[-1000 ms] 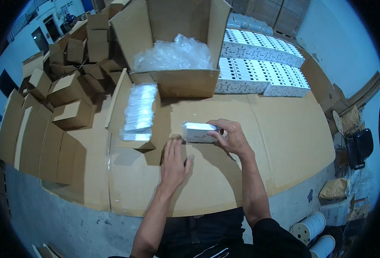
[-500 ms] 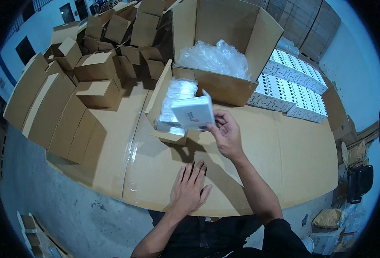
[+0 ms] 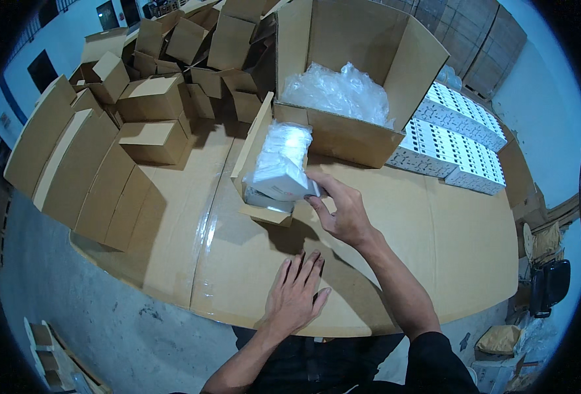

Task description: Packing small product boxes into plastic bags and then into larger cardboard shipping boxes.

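My right hand [image 3: 344, 209] pinches the right end of a small white box [image 3: 286, 180], fingers above and thumb below. That box is tilted over the near end of a narrow open carton [image 3: 252, 141]. Inside the carton stands a row of plastic-wrapped white packs [image 3: 281, 143]; one more wrapped pack [image 3: 268, 201] shows below the white box. Flat on the cardboard-covered table [image 3: 369, 289], near its front edge, rests my left hand [image 3: 297, 290], fingers spread and holding nothing.
Behind the narrow carton stands a large open carton [image 3: 353, 134] with crumpled clear plastic [image 3: 339, 92]. White printed boxes [image 3: 448, 157] are stacked in rows at the right. Closed brown cartons [image 3: 100, 177] line the left, and a heap of empty cartons [image 3: 205, 46] lies behind.
My right hand has lowered the white box from above the narrow carton into its near end, tilting it. My left hand stays on the table. The whole view has shifted slightly.
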A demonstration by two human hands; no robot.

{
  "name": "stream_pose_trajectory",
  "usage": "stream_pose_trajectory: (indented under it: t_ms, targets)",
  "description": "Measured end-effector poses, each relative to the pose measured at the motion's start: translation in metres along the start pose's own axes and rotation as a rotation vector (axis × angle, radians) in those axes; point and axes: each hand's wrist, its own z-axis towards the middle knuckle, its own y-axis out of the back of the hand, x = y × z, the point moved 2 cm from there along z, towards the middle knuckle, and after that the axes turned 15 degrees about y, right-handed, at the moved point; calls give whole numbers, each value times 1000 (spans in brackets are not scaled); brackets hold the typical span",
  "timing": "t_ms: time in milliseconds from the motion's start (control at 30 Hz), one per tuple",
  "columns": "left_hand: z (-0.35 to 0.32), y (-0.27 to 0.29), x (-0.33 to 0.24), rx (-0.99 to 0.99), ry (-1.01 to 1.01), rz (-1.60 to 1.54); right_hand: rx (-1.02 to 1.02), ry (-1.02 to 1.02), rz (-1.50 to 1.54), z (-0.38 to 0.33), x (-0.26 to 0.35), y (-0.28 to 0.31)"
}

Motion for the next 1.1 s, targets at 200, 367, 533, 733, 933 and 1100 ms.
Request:
stream_pose_trajectory:
  t_ms: [200, 367, 533, 733, 933, 1100]
  targets:
    - [0, -1, 0, 1, 1, -4, 85, 101, -127, 9, 17, -5]
    - [0, -1, -1, 29, 27, 2, 312, 0, -241, 28, 28, -4]
    - [1, -3, 0, 58, 32, 13, 477, -4, -305, 53, 33, -3]
    - [1, -3, -1, 67, 40, 13, 593, 23, -367, 55, 28, -25]
    - [0, -5, 2, -6, -12, -40, 585, 135, -336, 21, -1, -40]
    - [1, -3, -1, 19, 5, 16, 616, 190, -209, 4, -9, -43]
